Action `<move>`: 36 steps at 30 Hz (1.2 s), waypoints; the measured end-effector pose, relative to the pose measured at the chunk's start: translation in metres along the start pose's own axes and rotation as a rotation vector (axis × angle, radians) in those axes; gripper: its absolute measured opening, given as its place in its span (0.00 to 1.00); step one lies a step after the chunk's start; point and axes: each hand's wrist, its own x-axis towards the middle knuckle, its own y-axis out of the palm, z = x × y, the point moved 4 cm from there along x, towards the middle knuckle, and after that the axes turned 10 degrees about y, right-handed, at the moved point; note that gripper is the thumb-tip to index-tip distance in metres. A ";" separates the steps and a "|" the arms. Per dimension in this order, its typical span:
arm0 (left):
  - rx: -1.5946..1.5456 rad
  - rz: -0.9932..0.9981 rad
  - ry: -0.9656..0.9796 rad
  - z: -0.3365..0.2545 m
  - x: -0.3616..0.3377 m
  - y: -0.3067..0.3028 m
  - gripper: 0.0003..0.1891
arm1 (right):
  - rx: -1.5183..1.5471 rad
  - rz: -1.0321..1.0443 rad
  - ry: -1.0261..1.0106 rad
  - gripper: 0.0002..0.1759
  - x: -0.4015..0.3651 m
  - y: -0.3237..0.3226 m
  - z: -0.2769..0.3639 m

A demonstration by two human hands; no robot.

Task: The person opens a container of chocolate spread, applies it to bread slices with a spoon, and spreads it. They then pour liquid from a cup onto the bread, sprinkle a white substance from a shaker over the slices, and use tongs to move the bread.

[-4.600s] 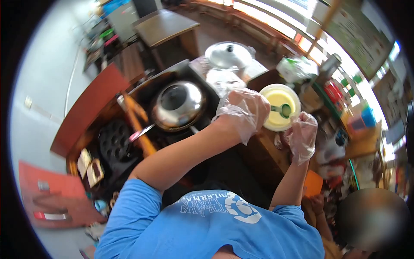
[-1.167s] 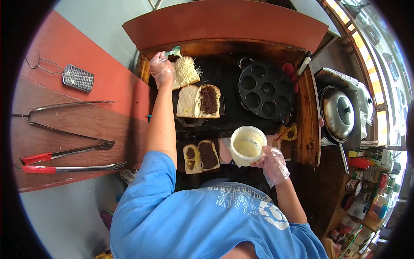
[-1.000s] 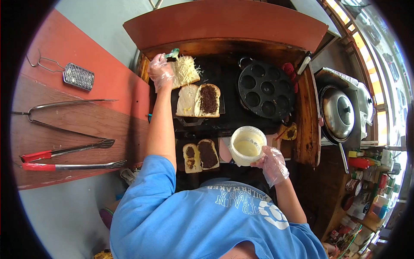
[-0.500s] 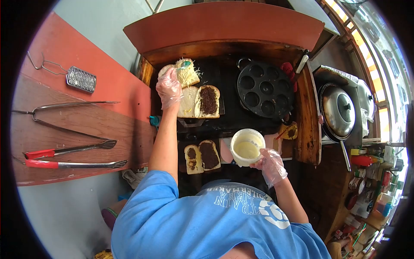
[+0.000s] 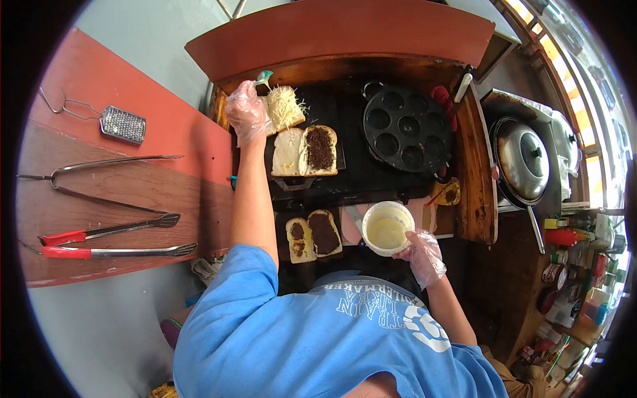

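At the far left corner of the griddle: spread going on by the cheese-topped slice

The green spoon (image 5: 263, 78) is hanging just past the far edge of the cheese-topped slice (image 5: 285, 109), which is lying on the black griddle (image 5: 358, 169); whether spoon and bread are touching cannot be told. The gloved left hand (image 5: 245, 119) is pinching the spoon handle with fingers closed. The gloved right hand (image 5: 424, 255) is wrapping its fingers around the wall of the white tub (image 5: 388, 229) of pale yellow spread, holding it at the near edge of the counter. An opened pair of slices (image 5: 306, 151), one carrying dark filling, is lying just nearer on the griddle, and two more slices (image 5: 314, 235) are lying beside the tub. Judged step: applying spread at the far slice. The next move is calling for a reload at the tub, with the spoon travelling clear of the loose cheese and of the dimpled pan (image 5: 406, 129).
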 end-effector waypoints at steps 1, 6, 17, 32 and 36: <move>0.003 0.005 -0.009 0.002 0.004 0.003 0.04 | 0.003 -0.011 -0.007 0.21 -0.002 -0.001 0.001; 0.041 -0.061 0.092 0.005 0.015 0.011 0.04 | 0.015 -0.021 -0.009 0.21 -0.004 -0.007 -0.003; 0.036 -0.085 0.092 -0.008 0.014 -0.010 0.05 | 0.008 -0.011 -0.041 0.22 -0.003 -0.011 -0.009; -0.165 0.078 0.054 -0.040 -0.018 -0.044 0.06 | -0.022 -0.017 -0.014 0.19 0.002 -0.012 -0.016; -0.088 -0.063 0.126 -0.036 -0.014 -0.047 0.05 | 0.001 -0.005 -0.046 0.19 -0.001 -0.005 -0.017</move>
